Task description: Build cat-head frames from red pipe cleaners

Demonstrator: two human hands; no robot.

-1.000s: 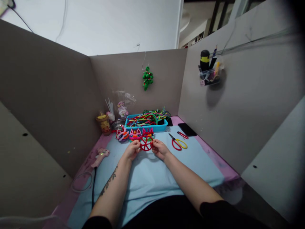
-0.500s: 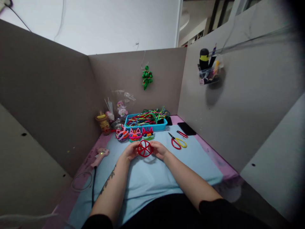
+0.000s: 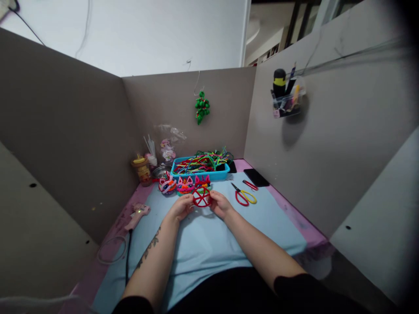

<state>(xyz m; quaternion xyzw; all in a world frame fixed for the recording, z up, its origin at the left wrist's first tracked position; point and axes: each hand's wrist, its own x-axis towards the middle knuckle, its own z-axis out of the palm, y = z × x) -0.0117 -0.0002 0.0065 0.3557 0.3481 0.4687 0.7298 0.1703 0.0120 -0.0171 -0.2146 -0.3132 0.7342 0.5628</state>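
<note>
Between my two hands is a red pipe-cleaner ring with spokes [image 3: 202, 197], shaped like a wheel and held up over the blue cloth [image 3: 212, 237]. My left hand [image 3: 183, 206] pinches its left edge, and my right hand [image 3: 220, 204] grips the right edge. Just behind the ring stand several colourful fuzzy animal heads [image 3: 185, 186] with ears and horns; the ring partly covers the one on the right. Beyond them sits a light blue basket [image 3: 200, 176] heaped with pipe cleaners [image 3: 204, 162] in many colours.
Scissors [image 3: 242, 195] with one red and one yellow handle lie at the right, near a red cutter [image 3: 250, 185] and a black phone [image 3: 256, 177]. A pink glue gun [image 3: 139, 214] with a cord rests at the left. Grey partitions [image 3: 190, 100] enclose the table.
The red ring has moved slightly up and away from me and tilted, so it looks flatter. Both hands still hold it by its sides.
</note>
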